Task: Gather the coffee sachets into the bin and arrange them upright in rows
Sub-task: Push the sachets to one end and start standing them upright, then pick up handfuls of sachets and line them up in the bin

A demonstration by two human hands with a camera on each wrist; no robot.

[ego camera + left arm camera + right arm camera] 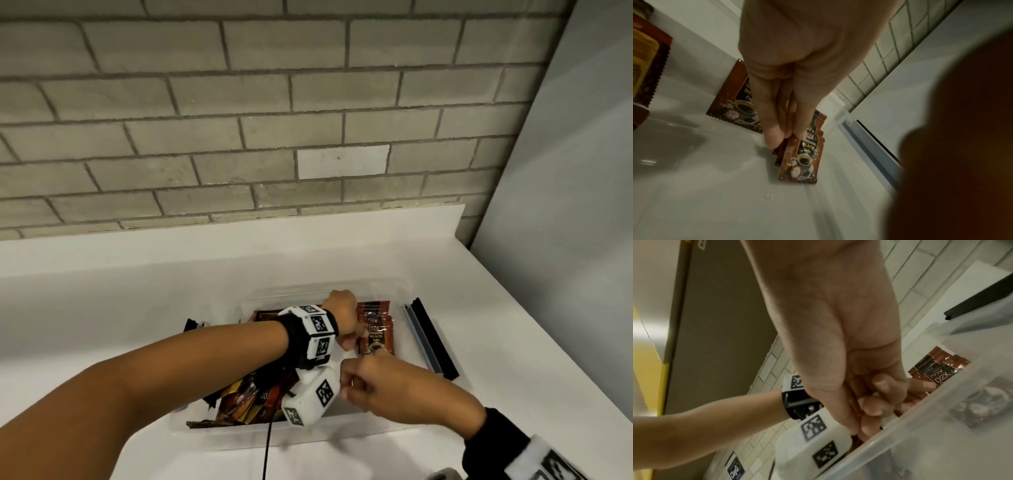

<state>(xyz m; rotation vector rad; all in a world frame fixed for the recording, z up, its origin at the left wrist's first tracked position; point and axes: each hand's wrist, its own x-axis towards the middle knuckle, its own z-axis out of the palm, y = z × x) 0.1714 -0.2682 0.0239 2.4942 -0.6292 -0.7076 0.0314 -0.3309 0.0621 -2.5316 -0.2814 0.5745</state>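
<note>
Lower centre of the head view: inside the clear bin, our left hand pinches the row of brown sachets upright with straight fingers. Our right hand is curled; whether it holds anything, we cannot tell. Loose sachets wait lower left. We should brace the row, sliding newcomers flush.

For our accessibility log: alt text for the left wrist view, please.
The left hand reaches into a clear plastic bin, its fingers pinching the tops of brown coffee sachets standing in a row; another sachet leans against the wall behind.
</note>
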